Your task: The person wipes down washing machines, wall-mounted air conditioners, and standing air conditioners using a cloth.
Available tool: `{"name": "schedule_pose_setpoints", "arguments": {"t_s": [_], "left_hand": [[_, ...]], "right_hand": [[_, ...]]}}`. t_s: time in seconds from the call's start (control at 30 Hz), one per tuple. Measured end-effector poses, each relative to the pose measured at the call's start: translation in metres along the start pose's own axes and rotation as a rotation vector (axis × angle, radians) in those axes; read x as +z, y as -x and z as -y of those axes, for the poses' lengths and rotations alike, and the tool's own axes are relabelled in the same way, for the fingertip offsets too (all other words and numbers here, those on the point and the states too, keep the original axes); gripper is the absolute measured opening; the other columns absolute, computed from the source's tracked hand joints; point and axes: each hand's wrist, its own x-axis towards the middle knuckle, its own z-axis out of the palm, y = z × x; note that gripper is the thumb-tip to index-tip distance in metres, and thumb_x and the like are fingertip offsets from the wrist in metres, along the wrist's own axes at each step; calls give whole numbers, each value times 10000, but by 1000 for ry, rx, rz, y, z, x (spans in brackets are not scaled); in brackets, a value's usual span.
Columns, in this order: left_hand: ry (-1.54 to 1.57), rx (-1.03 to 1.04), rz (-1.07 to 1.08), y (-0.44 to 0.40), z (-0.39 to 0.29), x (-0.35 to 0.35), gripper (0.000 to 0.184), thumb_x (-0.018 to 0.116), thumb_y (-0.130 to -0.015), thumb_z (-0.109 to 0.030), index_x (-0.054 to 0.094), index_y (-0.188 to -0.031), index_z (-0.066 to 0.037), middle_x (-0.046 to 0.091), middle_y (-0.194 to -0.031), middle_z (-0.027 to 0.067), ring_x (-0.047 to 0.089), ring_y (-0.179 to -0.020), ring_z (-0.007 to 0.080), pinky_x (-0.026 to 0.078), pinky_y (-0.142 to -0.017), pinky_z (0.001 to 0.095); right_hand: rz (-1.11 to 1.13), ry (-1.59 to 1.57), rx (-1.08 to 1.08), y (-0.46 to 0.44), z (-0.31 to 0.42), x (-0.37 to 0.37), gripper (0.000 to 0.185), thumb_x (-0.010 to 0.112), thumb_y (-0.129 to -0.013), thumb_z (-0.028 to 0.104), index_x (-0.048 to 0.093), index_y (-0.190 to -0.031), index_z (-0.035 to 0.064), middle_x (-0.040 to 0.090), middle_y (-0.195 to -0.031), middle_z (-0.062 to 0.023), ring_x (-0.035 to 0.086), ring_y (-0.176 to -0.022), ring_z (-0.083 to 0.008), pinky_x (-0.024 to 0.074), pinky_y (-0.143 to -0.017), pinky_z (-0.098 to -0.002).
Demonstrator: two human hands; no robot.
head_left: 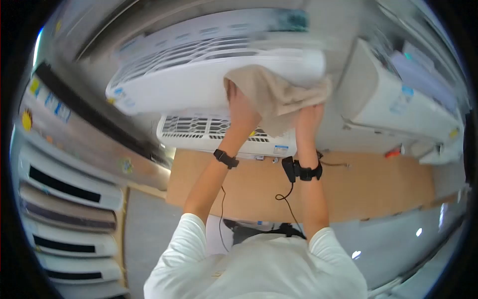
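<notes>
A beige cloth [274, 92] lies bunched against the front of a white wall-mounted air conditioner [169, 84], near its right end. My left hand [243, 107] is closed on the cloth's left side, with the fingers partly hidden under a fold. Its lower right part is held by my right hand [309, 118], whose fingertips the cloth covers. Both arms reach up and forward, each with a black strap at the wrist. Just below the hands is a second white air conditioner [189, 130] with a slatted top grille.
More white air conditioners hang at the right [393, 94]. At the left stand a tall silver unit [89, 124] and several stacked indoor units [69, 187]. Below the hands runs a wooden panel [239, 182]. A thin black cable [291, 199] trails from my right wrist.
</notes>
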Motion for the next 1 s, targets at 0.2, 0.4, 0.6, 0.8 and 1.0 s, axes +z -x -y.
{"name": "schedule_pose_setpoints", "arguments": {"t_s": [0.2,0.4,0.6,0.8,1.0], "left_hand": [[-135,-342,-189,53,92,-25,721,701,-883,-292,459,-1529,-82,484,-1535,169,379,-1447,395,225,-1206,580],[-233,-465,-102,72,232,-99,713,687,-867,-229,466,-1530,-86,459,-1545,189,308,-1491,411,216,-1180,624],[-126,-757,-470,79,346,-148,698,743,-815,-201,531,-1466,-65,372,-1586,204,349,-1436,426,232,-1177,606],[281,-1264,-338,123,387,-128,680,723,-858,-201,486,-1467,-11,357,-1534,261,381,-1386,437,332,-1137,550],[462,-952,-764,114,438,-119,671,689,-887,-126,424,-1481,37,337,-1541,280,393,-1396,460,377,-1147,494]], "right_hand": [[140,478,-359,67,-9,94,610,490,-1041,98,273,-1598,-22,18,-1722,-251,-62,-1581,-463,68,-1265,-535],[296,637,-608,111,-18,206,576,525,-1009,75,347,-1549,-13,26,-1696,-316,-30,-1542,-572,75,-1232,-636],[438,697,-736,152,-18,322,482,551,-981,92,433,-1417,-77,59,-1659,-388,32,-1529,-595,114,-1223,-651],[564,943,-559,211,-54,336,467,559,-959,106,456,-1363,-107,44,-1637,-428,-15,-1529,-598,71,-1213,-678],[583,911,-665,206,-38,388,504,555,-947,119,454,-1400,-78,76,-1636,-422,8,-1528,-600,71,-1191,-719]]}}
